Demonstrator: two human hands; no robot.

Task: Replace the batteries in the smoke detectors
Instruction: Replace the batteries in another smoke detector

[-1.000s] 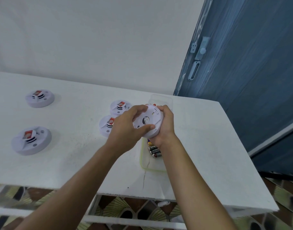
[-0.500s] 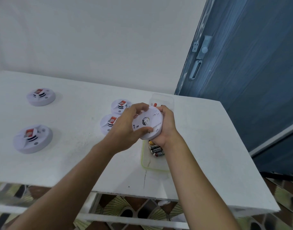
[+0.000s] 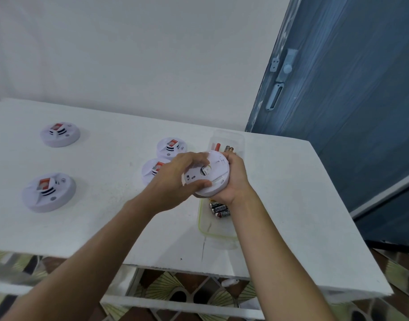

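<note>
Head view: left hand (image 3: 173, 181) and right hand (image 3: 236, 179) grip smoke detector (image 3: 212, 177).

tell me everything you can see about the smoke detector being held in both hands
The held smoke detector is a round white disc that looks like plastic. A flat face with a small central recess and fine ridges near the rim is tilted toward the camera. It is lifted off the table, above the clear tray. The left hand grips its left side, fingers over the top rim and thumb on the lower face. The right hand cups its right edge from behind.
</note>
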